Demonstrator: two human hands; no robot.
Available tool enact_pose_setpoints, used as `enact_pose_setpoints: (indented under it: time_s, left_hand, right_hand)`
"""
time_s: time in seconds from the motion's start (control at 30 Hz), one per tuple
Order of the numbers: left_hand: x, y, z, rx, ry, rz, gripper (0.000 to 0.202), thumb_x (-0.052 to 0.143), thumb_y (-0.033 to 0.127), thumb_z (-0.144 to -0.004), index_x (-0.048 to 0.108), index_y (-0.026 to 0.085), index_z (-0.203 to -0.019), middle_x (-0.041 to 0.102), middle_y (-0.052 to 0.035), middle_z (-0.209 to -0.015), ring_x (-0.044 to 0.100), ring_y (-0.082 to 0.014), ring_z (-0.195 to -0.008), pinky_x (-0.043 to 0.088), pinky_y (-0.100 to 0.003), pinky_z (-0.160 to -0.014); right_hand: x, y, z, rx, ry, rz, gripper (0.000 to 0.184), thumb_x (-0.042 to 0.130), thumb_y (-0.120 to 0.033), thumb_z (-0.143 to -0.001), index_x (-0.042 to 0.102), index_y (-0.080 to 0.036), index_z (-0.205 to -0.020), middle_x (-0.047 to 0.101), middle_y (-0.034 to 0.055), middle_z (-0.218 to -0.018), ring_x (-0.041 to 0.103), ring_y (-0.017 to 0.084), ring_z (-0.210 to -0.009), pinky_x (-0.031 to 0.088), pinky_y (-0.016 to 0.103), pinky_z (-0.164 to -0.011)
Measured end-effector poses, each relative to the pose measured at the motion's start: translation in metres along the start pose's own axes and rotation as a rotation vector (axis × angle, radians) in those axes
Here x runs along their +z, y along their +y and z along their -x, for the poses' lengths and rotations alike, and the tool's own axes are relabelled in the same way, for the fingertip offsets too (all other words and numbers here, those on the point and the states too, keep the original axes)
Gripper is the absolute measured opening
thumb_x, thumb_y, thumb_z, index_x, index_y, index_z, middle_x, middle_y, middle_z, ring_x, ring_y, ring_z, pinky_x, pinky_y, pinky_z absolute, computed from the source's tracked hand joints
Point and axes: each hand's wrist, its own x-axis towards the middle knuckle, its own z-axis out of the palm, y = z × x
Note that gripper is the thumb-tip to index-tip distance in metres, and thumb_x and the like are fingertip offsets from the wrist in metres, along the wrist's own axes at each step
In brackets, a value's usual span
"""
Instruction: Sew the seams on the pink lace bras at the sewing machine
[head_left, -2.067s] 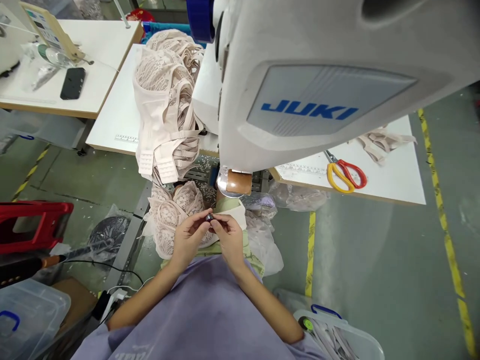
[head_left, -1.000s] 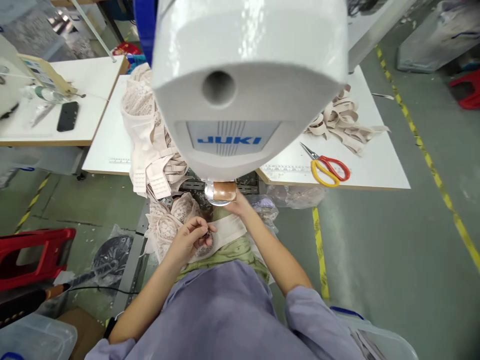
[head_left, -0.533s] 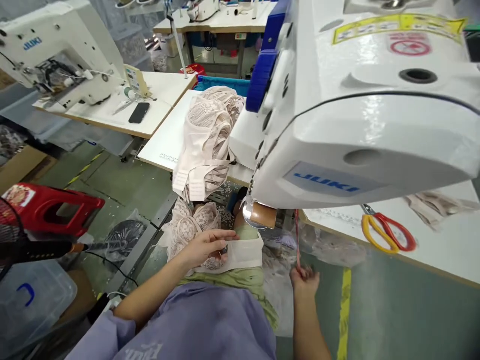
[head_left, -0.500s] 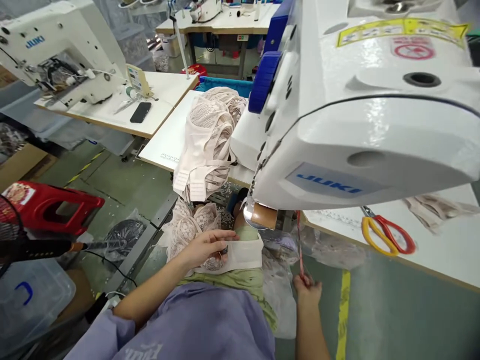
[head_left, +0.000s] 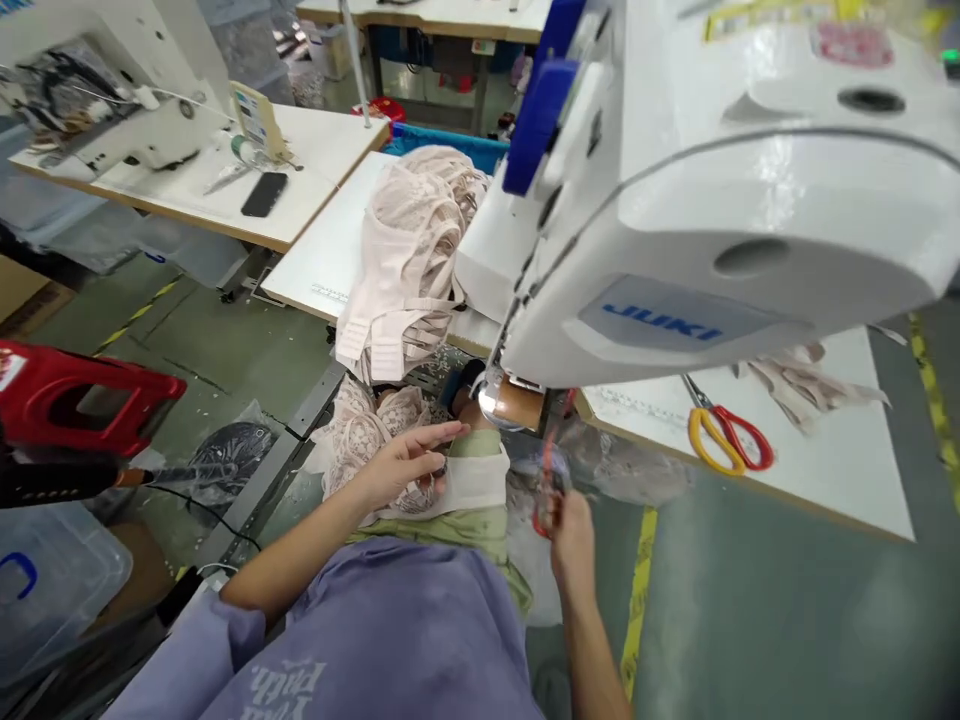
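My left hand [head_left: 409, 468] rests over a beige lace bra [head_left: 379, 435] spread across my lap. Its fingers are stretched out and apart. The bra's smooth pale band [head_left: 480, 482] lies flat over my right thigh, just beyond the fingertips. My right hand [head_left: 571, 530], right of the lap and below the sewing head, is closed around small red-handled thread snips [head_left: 541, 518], blurred by motion. A red ribbon [head_left: 548, 455] runs from them up toward the machine. Above the lap hangs the white JUKI sewing machine [head_left: 675, 260], its brown-covered front end [head_left: 517, 403] close over the bra.
A pile of beige bras [head_left: 412, 250] hangs over the table edge ahead. Yellow-and-red scissors [head_left: 729, 440] and beige fabric pieces [head_left: 806, 385] lie on the right tabletop. A phone [head_left: 265, 194] is on the left table. A red plastic container [head_left: 86, 395] stands at left.
My right hand has come up and inward toward the lap, and red-handled snips now show in it. My left hand stays over the bra. The view has shifted to the right.
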Motion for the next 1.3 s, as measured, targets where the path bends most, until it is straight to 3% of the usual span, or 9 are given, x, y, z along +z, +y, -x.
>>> enact_pose_setpoints:
  time_s: [0.13,0.23,0.37,0.5,0.57,0.73,0.9,1.07,1.3]
  left_hand:
    - [0.000,0.002,-0.001,-0.013,-0.036,-0.079,0.052,0.069,0.034,-0.089,0.059,0.034,-0.140,0.039,-0.0110,-0.160,0.063,-0.0081,-0.062,0.047,-0.021,-0.051]
    - [-0.002,0.004,-0.002,-0.017,-0.064,-0.113,0.055,0.069,0.034,-0.089,0.057,0.033,-0.143,0.037,-0.0116,-0.161,0.063,-0.0080,-0.063,0.052,-0.022,-0.055]
    - [-0.002,0.006,-0.002,-0.036,-0.133,-0.173,0.056,0.069,0.032,-0.089,0.056,0.033,-0.143,0.039,-0.0118,-0.160,0.064,-0.0079,-0.062,0.050,-0.020,-0.050]
    - [0.001,0.009,-0.001,-0.073,-0.186,-0.216,0.056,0.068,0.032,-0.089,0.055,0.034,-0.144,0.039,-0.0115,-0.160,0.067,-0.0098,-0.063,0.050,-0.020,-0.050]
    - [0.003,0.008,-0.002,-0.097,-0.211,-0.224,0.057,0.068,0.032,-0.090,0.054,0.035,-0.144,0.038,-0.0103,-0.161,0.068,-0.0101,-0.065,0.050,-0.020,-0.051]
    - [0.004,0.005,-0.004,-0.134,-0.242,-0.236,0.056,0.068,0.033,-0.090,0.055,0.037,-0.144,0.041,-0.0081,-0.159,0.069,-0.0110,-0.065,0.049,-0.022,-0.051]
    - [0.001,0.005,-0.002,-0.077,-0.231,-0.219,0.061,0.067,0.032,-0.091,0.048,0.041,-0.148,0.037,-0.0095,-0.161,0.069,-0.0107,-0.065,0.050,-0.022,-0.051]
    - [-0.002,0.002,0.001,-0.026,-0.265,-0.232,0.072,0.064,0.029,-0.094,0.029,0.045,-0.155,0.030,-0.0152,-0.163,0.068,-0.0083,-0.067,0.051,-0.020,-0.053]
    - [0.000,0.002,0.004,-0.023,-0.287,-0.206,0.070,0.064,0.025,-0.095,0.032,0.048,-0.153,0.032,-0.0122,-0.162,0.065,-0.0054,-0.069,0.054,-0.019,-0.059]
  right_hand:
    - [0.028,-0.054,0.028,-0.219,-0.338,-0.033,0.052,0.047,-0.066,-0.090,0.066,-0.021,-0.108,0.065,0.0057,-0.082,0.061,0.022,-0.074,0.050,0.036,-0.074]
    - [0.040,-0.088,0.039,-0.319,-0.535,-0.136,0.045,0.045,-0.061,-0.096,0.068,-0.023,-0.103,0.062,0.0025,-0.074,0.059,0.020,-0.071,0.047,0.031,-0.068]
    - [0.046,-0.110,0.046,-0.234,-0.635,-0.299,0.049,0.041,-0.062,-0.098,0.068,-0.021,-0.094,0.054,-0.0006,-0.067,0.045,0.013,-0.055,0.035,0.025,-0.052]
    - [0.051,-0.116,0.048,0.052,-0.771,-0.511,0.062,0.037,-0.075,-0.092,0.065,-0.019,-0.091,0.044,-0.0045,-0.060,0.025,0.008,-0.045,0.019,0.024,-0.043]
    - [0.052,-0.119,0.049,0.124,-0.796,-0.546,0.062,0.042,-0.077,-0.089,0.064,-0.019,-0.089,0.041,-0.0060,-0.058,0.023,0.008,-0.044,0.016,0.024,-0.043]
    - [0.050,-0.121,0.045,0.067,-0.734,-0.537,0.054,0.054,-0.073,-0.086,0.060,-0.020,-0.086,0.037,-0.0073,-0.056,0.027,0.008,-0.046,0.019,0.024,-0.044]
    - [0.048,-0.101,0.040,0.146,-0.605,-0.640,0.060,0.051,-0.079,-0.084,0.059,-0.020,-0.089,0.027,-0.0099,-0.054,0.017,0.008,-0.044,0.015,0.024,-0.043]
    - [0.053,-0.094,0.047,0.274,-0.762,-0.629,0.053,0.072,-0.067,-0.074,0.067,-0.017,-0.089,0.028,-0.0107,-0.050,0.019,0.007,-0.045,0.015,0.025,-0.045]
    - [0.064,-0.118,0.050,0.393,-0.836,-0.743,0.046,0.083,-0.055,-0.066,0.069,-0.017,-0.087,0.032,-0.0099,-0.052,0.023,0.006,-0.045,0.018,0.025,-0.045]
